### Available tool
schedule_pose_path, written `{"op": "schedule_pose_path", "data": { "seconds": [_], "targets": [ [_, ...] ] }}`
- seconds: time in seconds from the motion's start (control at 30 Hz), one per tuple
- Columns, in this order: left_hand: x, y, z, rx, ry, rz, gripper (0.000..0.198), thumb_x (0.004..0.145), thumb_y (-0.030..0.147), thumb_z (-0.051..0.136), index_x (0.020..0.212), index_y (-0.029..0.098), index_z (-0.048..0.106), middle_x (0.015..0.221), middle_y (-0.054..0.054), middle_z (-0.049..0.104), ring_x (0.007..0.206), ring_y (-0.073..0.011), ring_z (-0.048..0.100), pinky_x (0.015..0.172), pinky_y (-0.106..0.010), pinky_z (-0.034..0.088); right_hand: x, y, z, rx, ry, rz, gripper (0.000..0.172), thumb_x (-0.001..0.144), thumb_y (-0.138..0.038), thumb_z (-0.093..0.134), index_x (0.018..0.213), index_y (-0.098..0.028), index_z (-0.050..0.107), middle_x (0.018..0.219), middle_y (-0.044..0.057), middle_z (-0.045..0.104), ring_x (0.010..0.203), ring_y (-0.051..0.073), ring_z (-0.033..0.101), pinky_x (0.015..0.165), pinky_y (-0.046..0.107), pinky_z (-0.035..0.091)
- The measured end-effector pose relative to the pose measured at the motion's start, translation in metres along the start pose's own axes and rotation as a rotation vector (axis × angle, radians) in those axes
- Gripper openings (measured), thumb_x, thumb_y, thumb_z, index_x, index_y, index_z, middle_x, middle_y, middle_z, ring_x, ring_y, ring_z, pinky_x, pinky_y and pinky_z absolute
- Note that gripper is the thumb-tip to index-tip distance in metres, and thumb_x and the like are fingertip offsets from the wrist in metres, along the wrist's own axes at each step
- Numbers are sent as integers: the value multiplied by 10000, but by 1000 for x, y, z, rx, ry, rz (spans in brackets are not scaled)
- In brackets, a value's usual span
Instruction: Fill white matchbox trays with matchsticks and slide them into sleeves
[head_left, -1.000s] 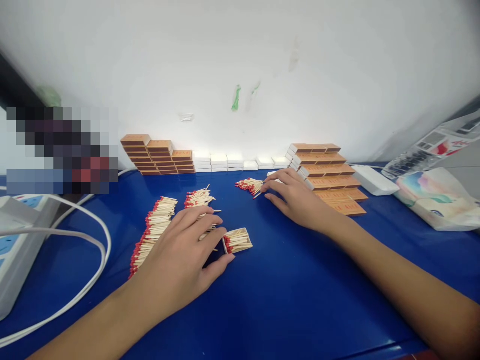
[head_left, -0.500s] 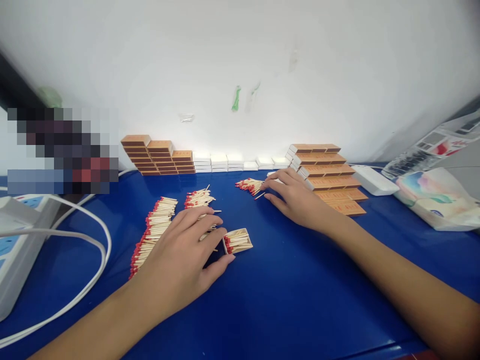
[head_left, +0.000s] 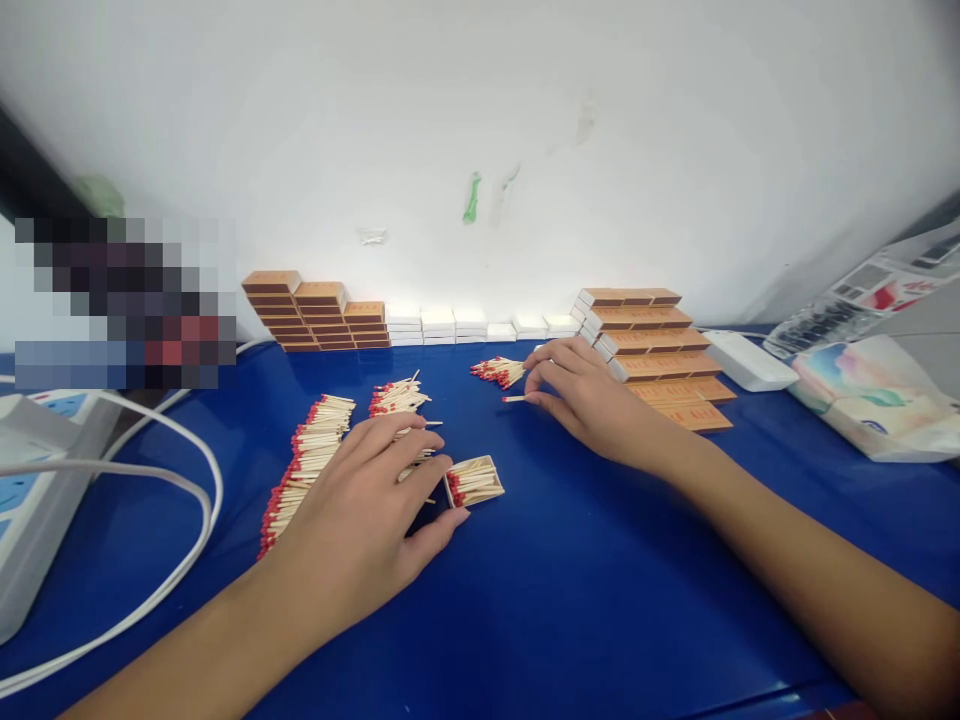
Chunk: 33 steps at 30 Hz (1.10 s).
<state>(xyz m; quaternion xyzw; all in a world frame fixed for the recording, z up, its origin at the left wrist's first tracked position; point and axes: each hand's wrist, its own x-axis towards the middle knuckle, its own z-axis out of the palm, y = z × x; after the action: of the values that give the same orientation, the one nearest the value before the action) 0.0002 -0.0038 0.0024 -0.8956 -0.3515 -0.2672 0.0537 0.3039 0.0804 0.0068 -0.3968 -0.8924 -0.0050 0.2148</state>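
At mid-table my left hand (head_left: 367,500) has its thumb and fingers round the near-left end of a matchbox tray (head_left: 484,500). Red-headed matches (head_left: 472,482) lie inside the tray, heads toward that hand. Farther back, my right hand (head_left: 581,395) pinches a single match (head_left: 514,399) between thumb and forefinger, its red head pointing left. A small match pile (head_left: 499,371) lies just beyond those fingers. Beneath and beside my left hand spread a long row of matches (head_left: 319,440) and another heap (head_left: 397,395), both partly covered by the hand.
Along the wall stand brown matchbox stacks (head_left: 315,310), low white stacks (head_left: 457,325) and a stepped stack of orange-brown matchboxes (head_left: 652,340). A white adapter (head_left: 750,361) and a tissue pack (head_left: 874,400) sit at right. A power strip (head_left: 45,500) and looping white cables (head_left: 214,480) occupy the left.
My right thumb and forefinger have closed on the loose match, which has turned nearly level and shifted slightly left and nearer. My left hand and the tray have hardly moved.
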Motion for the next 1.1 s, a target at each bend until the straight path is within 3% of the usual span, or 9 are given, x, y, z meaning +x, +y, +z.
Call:
{"op": "schedule_pose_path", "data": {
  "seconds": [0.27,0.47,0.6,0.73,0.9,1.1],
  "targets": [
    [2,1,-1,3,-2,-25,218,982,310,714,1125,150,749,1188,-112,759,1278,-357,629,1081,-589,552,-3,-61,-6,130,6,-115,118,1073,-201,535,1025,-246,633,1263,128,661,1361,308,522,1141,555,471],
    [2,1,-1,-6,4,-9,224,990,313,709,1133,145,749,1164,-107,761,1260,-339,638,1084,-567,556,-4,-75,0,191,-29,-155,107,1073,-189,549,1035,-220,645,1244,122,667,1297,276,549,1119,503,489],
    [1,1,0,0,7,-2,224,981,316,721,1124,147,750,1170,-109,762,1260,-344,640,1077,-569,562,-2,-63,-3,258,19,-144,91,1067,-215,574,1048,-242,659,1210,98,675,1252,266,561,1107,487,489],
    [0,1,0,-2,6,-14,225,980,320,724,1124,148,745,1181,-106,762,1263,-343,637,1085,-578,558,-1,-29,-2,122,125,-50,155,1060,-206,553,1149,-239,675,1162,114,699,1161,299,588,1041,530,506],
    [0,1,-1,2,5,-10,229,991,338,713,1117,149,740,1185,-108,758,1263,-340,632,1090,-578,556,-3,16,10,-107,62,3,296,1057,-215,508,1289,-173,687,1266,191,674,1230,360,555,1047,584,502],
    [0,1,-1,14,6,-2,225,986,336,715,1127,163,735,1180,-105,758,1265,-345,639,1088,-567,562,-4,19,11,-137,65,-15,219,1063,-253,525,1136,-197,724,1239,172,678,1222,348,557,1046,571,502]
  ]
}}
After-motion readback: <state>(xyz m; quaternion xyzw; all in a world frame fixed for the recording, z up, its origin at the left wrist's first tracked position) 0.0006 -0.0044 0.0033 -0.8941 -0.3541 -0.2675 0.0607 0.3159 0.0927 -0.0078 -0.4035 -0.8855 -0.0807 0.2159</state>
